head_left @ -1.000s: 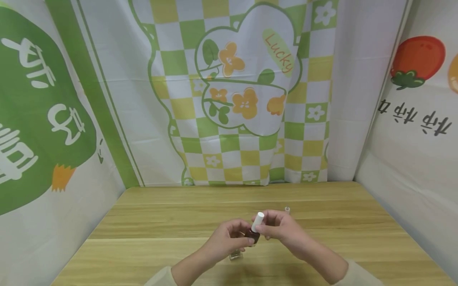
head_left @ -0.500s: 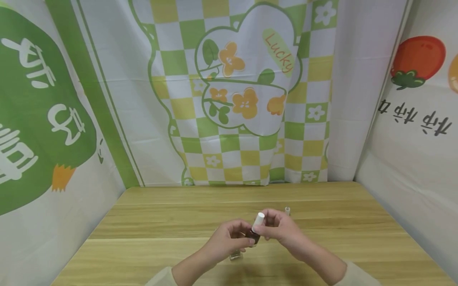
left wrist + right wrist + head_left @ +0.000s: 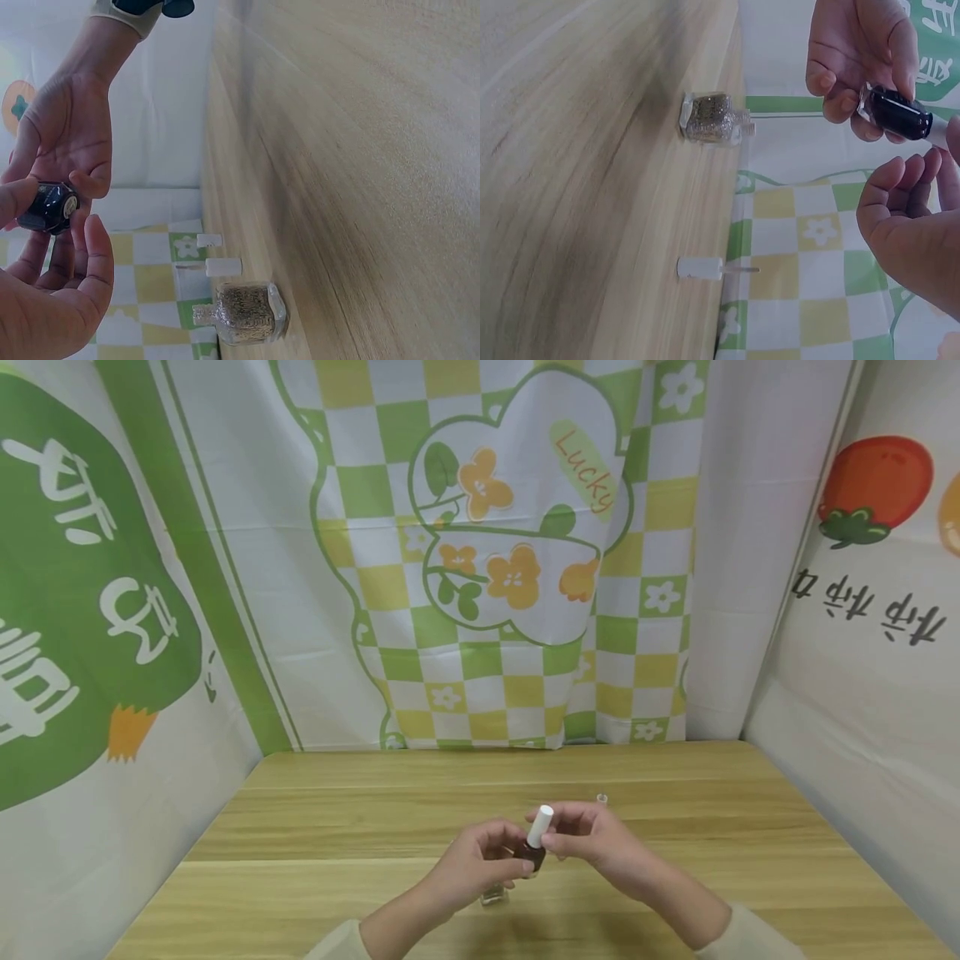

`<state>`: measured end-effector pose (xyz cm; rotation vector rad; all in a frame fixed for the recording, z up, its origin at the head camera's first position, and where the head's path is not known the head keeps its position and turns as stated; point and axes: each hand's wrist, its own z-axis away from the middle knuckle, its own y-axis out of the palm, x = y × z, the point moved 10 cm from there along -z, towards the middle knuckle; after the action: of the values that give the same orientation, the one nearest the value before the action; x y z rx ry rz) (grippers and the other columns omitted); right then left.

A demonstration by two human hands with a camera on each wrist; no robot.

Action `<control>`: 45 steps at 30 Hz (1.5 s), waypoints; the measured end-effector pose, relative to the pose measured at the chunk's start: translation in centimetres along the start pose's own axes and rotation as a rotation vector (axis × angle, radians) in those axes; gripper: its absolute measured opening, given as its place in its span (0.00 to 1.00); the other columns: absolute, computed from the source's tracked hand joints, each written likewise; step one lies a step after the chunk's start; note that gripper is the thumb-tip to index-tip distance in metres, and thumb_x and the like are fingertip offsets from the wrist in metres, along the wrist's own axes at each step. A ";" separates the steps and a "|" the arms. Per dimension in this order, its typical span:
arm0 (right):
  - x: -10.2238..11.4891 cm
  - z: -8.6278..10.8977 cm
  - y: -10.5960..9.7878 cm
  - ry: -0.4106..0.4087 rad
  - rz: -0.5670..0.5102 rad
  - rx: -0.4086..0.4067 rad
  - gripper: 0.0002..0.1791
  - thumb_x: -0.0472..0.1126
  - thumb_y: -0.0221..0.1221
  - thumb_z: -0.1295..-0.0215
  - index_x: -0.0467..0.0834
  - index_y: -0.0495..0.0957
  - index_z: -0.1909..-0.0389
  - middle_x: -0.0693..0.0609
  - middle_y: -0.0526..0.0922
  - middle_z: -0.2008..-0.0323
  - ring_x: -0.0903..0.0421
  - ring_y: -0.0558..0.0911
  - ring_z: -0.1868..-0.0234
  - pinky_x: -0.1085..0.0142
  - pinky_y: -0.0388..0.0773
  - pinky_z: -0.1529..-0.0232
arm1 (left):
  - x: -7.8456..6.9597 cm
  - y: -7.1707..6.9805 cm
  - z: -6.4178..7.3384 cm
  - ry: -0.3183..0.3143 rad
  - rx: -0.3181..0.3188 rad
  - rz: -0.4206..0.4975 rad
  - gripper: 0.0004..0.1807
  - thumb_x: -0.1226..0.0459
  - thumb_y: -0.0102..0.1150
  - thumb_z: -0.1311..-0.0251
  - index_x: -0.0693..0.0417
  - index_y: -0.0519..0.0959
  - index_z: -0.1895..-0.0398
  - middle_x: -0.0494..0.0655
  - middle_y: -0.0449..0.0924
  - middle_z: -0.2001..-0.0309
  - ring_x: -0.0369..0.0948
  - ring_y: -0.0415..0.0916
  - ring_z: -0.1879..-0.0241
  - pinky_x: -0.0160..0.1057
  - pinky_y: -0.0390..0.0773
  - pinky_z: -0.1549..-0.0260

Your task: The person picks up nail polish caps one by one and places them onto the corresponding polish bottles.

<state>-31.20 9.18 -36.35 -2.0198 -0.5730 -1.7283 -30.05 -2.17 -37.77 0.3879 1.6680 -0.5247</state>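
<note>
My left hand (image 3: 474, 864) grips a small nail polish bottle (image 3: 532, 857) filled with dark polish. The bottle is tilted, with its white cap (image 3: 541, 825) uppermost. My right hand (image 3: 592, 839) pinches that cap between thumb and fingers, and the cap sits at the bottle's neck. In the right wrist view the dark bottle (image 3: 900, 114) shows almost whole, its base by the left fingers. An uncapped bottle of glitter nail polish (image 3: 711, 120) stands upright on the table below; my left hand partly covers it in the head view.
A white cap with its brush pointing up (image 3: 701, 268) stands on the wooden table (image 3: 315, 827). Beside it in the left wrist view is another small white piece (image 3: 209, 240). Patterned cloth (image 3: 517, 693) hangs along the table's back edge, with printed sheets on both sides.
The right fingers and thumb have shifted slightly on the white cap. The left hand and the dark bottle have stayed nearly in place.
</note>
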 end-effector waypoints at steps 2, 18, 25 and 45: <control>0.0 0.0 0.1 -0.007 -0.003 -0.005 0.12 0.36 0.61 0.34 0.45 0.82 0.51 0.48 0.81 0.50 0.57 0.76 0.57 0.67 0.74 0.57 | 0.0 0.0 0.0 0.002 -0.003 0.003 0.15 0.66 0.63 0.39 0.64 0.78 0.52 0.48 0.81 0.57 0.41 0.77 0.63 0.37 0.79 0.65; -0.2 0.3 0.3 0.027 -0.033 -0.130 0.11 0.39 0.61 0.34 0.37 0.76 0.55 0.51 0.78 0.64 0.58 0.74 0.63 0.69 0.74 0.61 | -0.1 -0.6 0.1 0.032 -0.100 -0.045 0.13 0.64 0.64 0.40 0.61 0.79 0.54 0.46 0.80 0.57 0.40 0.75 0.64 0.35 0.79 0.69; -0.4 0.3 0.3 0.056 -0.030 -0.174 0.10 0.40 0.63 0.36 0.40 0.74 0.60 0.51 0.77 0.65 0.57 0.73 0.65 0.69 0.74 0.63 | -0.4 -0.6 0.2 0.055 -0.119 -0.063 0.13 0.65 0.65 0.40 0.60 0.80 0.54 0.46 0.80 0.58 0.40 0.75 0.64 0.35 0.78 0.69; 0.0 0.1 -0.3 0.010 -0.012 -0.107 0.15 0.39 0.62 0.35 0.38 0.78 0.49 0.50 0.79 0.55 0.57 0.76 0.58 0.69 0.74 0.60 | -0.3 -0.6 0.2 0.033 -0.108 -0.043 0.13 0.65 0.64 0.40 0.61 0.79 0.54 0.46 0.80 0.59 0.40 0.75 0.64 0.34 0.77 0.69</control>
<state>-31.26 9.53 -36.37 -2.0826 -0.5001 -1.8111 -30.17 -2.77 -37.38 0.2834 1.7315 -0.4603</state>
